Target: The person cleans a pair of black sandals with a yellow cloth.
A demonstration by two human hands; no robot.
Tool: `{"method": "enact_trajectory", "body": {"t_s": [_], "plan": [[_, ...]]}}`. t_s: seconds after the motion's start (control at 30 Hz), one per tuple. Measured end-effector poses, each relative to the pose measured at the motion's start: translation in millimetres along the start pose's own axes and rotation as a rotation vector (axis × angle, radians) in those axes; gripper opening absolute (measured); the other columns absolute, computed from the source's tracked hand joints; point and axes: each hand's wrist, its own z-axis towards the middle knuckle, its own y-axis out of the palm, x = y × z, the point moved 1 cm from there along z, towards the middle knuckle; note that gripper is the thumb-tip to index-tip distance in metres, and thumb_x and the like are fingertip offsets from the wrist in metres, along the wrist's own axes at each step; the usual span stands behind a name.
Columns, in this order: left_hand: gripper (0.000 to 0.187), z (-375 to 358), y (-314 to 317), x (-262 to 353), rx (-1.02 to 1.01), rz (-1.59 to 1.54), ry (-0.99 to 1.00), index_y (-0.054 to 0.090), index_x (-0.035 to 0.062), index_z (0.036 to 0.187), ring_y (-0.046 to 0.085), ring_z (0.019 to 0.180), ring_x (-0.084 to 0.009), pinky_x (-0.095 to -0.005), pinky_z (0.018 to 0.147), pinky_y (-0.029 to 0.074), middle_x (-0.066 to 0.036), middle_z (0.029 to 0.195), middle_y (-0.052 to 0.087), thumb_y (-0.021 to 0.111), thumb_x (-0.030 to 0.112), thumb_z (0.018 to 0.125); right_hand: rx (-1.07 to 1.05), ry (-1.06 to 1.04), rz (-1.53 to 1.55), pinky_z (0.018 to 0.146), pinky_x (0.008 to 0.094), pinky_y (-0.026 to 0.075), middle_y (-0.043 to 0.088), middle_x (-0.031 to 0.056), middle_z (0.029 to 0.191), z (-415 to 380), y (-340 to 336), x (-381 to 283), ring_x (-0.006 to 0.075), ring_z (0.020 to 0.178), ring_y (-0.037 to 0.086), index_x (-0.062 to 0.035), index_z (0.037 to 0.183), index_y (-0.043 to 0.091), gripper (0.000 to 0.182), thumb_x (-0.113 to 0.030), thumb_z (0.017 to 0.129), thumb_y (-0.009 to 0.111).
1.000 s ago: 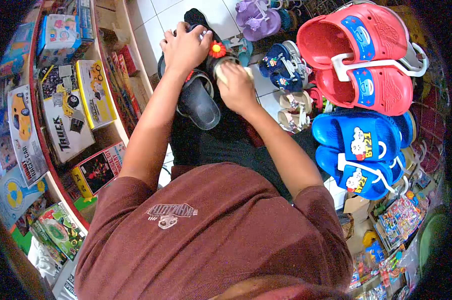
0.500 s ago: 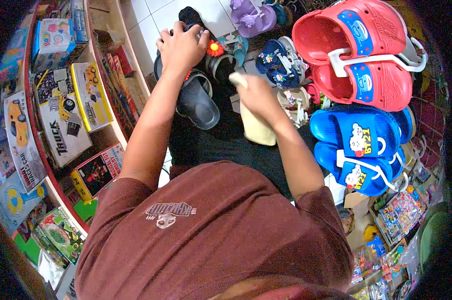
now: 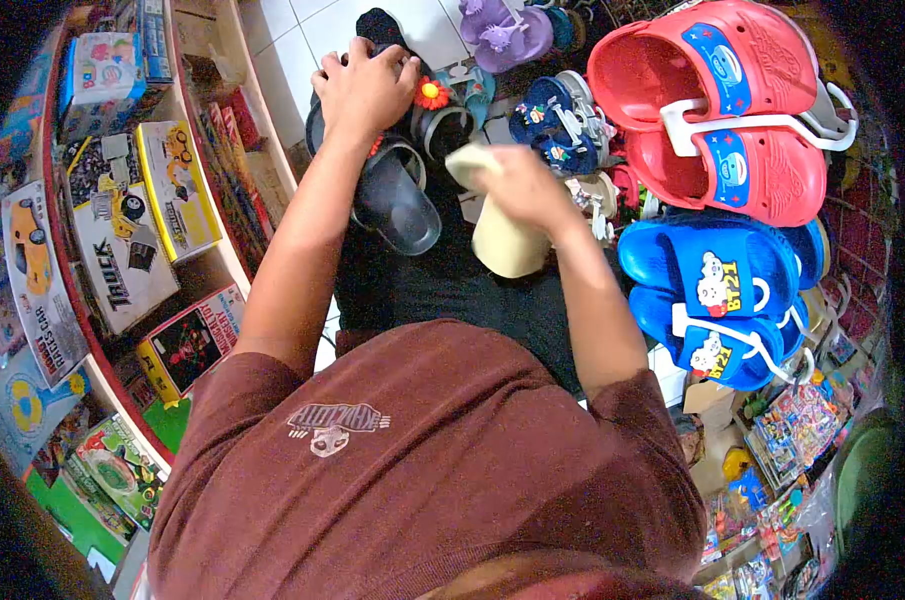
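Observation:
A cream-coloured foam-like piece [image 3: 512,238] is gripped by my right hand [image 3: 522,185], with its upper end jutting out beyond my fingers. Its exact kind cannot be told, and the hand is slightly blurred. My left hand [image 3: 365,88] lies back-up over a black item [image 3: 380,28], its fingers bent and somewhat apart; whether it grips anything is hidden beneath the palm. Just below that hand is a dark grey slipper [image 3: 400,205]. Beside it, a red flower ornament [image 3: 431,94] sits above a grey-rimmed shoe [image 3: 444,132].
Pink-red clogs [image 3: 762,60] and blue slippers [image 3: 752,265] hang on white hangers at the right. Purple sandals [image 3: 509,40] and navy sandals [image 3: 557,130] are further up. Boxed toys [image 3: 122,255] fill a shelf [image 3: 234,200] on the left. White floor tiles [image 3: 322,30] show at the top.
The cream piece has turned in my right hand, its lower end rising slightly and its upper end showing wider. My left hand stays in nearly the same place.

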Motion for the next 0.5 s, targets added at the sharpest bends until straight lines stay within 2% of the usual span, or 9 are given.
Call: {"method": "enact_trajectory", "body": {"t_s": [0.03, 0.1, 0.13, 0.23, 0.3, 0.33, 0.4, 0.43, 0.5], "plan": [[0.035, 1.0, 2.5, -1.4, 0.014, -0.011, -0.011, 0.073, 0.0303, 0.112, 0.051, 0.118, -0.0434, -0.0586, 0.097, 0.039, -0.01, 0.124, 0.061, 0.054, 0.051, 0.091, 0.012, 0.098, 0.404, 0.076, 0.0371, 0.055, 0.071, 0.0093, 0.086, 4.4, -5.0, 3.9, 0.0205, 0.085, 0.07, -0.001, 0.104, 0.068, 0.021, -0.014, 0.091, 0.056], [0.034, 0.5, 6.3, -2.6, 0.039, -0.026, -0.01, 0.073, 0.0305, 0.111, 0.052, 0.116, -0.0435, -0.0591, 0.096, 0.04, -0.01, 0.122, 0.062, 0.055, 0.051, 0.091, 0.086, 0.239, 1.103, 0.075, 0.0345, 0.056, 0.071, 0.0079, 0.094, 4.3, -9.9, 3.7, 0.0217, 0.082, 0.07, -0.0012, 0.111, 0.065, 0.026, -0.015, 0.091, 0.057], [0.034, 0.3, 6.9, -2.7, 0.055, -0.03, 0.004, 0.073, 0.0304, 0.111, 0.052, 0.115, -0.0435, -0.0593, 0.095, 0.04, -0.01, 0.121, 0.062, 0.055, 0.051, 0.091, 0.083, 0.247, 1.21, 0.077, 0.0343, 0.056, 0.07, 0.0083, 0.095, 4.8, -10.1, 4.0, 0.0218, 0.082, 0.069, -0.001, 0.118, 0.061, 0.03, -0.015, 0.091, 0.057], [0.034, -0.5, 6.3, -4.2, 0.084, -0.046, 0.018, 0.074, 0.03, 0.11, 0.053, 0.114, -0.0434, -0.0597, 0.094, 0.04, -0.011, 0.119, 0.062, 0.055, 0.051, 0.09, 0.148, 0.16, 1.137, 0.079, 0.0335, 0.057, 0.07, 0.0091, 0.099, 1.2, -0.1, -3.8, 0.0202, 0.085, 0.069, -0.0016, 0.117, 0.063, 0.028, -0.013, 0.092, 0.058], [0.037, -1.1, 3.3, -3.7, 0.058, -0.043, 0.006, 0.072, 0.0295, 0.114, 0.052, 0.115, -0.0436, -0.0594, 0.097, 0.039, -0.01, 0.122, 0.061, 0.055, 0.052, 0.09, 0.116, 0.012, 0.883, 0.084, 0.0331, 0.055, 0.07, 0.0096, 0.106, -8.6, 6.1, -22.2, 0.018, 0.091, 0.069, -0.0016, 0.119, 0.064, 0.028, -0.011, 0.093, 0.058], [0.04, -0.5, -1.2, -2.2, 0.026, -0.035, -0.007, 0.071, 0.0291, 0.117, 0.052, 0.117, -0.044, -0.059, 0.099, 0.039, -0.009, 0.125, 0.061, 0.054, 0.054, 0.091, 0.114, -0.048, 0.548, 0.093, 0.0318, 0.051, 0.068, 0.01, 0.117, -12.7, 9.6, -35.6, 0.0166, 0.104, 0.066, -0.0013, 0.122, 0.064, 0.031, -0.01, 0.092, 0.06], [0.044, -2.0, 5.6, -8.2, 0.042, -0.048, -0.006, 0.069, 0.0283, 0.121, 0.052, 0.118, -0.0457, -0.0597, 0.1, 0.039, -0.009, 0.127, 0.06, 0.053, 0.057, 0.091, 0.159, -0.466, 0.093, 0.106, 0.0387, 0.045, 0.064, 0.0139, 0.127, -19.0, 28.8, -60.7, 0.0259, 0.122, 0.059, -0.0009, 0.125, 0.062, 0.043, -0.003, 0.082, 0.063], [0.04, -6.4, -20.8, 6.2, -0.014, -0.006, -0.039, 0.07, 0.018, 0.117, 0.053, 0.118, -0.0397, -0.0516, 0.102, 0.041, -0.012, 0.125, 0.061, 0.055, 0.047, 0.094, 0.161, -0.608, -0.217, 0.109, 0.041, 0.042, 0.062, 0.0157, 0.131, -20.9, 38.5, -62.5, 0.0296, 0.128, 0.055, -0.0007, 0.125, 0.062, 0.049, 0.0, 0.077, 0.065], [0.034, -7.8, -27.6, 3.1, 0.028, -0.141, -0.025, 0.072, 0.0155, 0.107, 0.053, 0.109, -0.0442, -0.0573, 0.092, 0.041, -0.018, 0.116, 0.06, 0.055, 0.041, 0.092, 0.135, -0.611, -0.481, 0.113, 0.0447, 0.037, 0.058, 0.0174, 0.135, -26.2, 64.2, -64.5, 0.0325, 0.132, 0.05, -0.0001, 0.128, 0.059, 0.06, 0.0, 0.069, 0.067]]}}
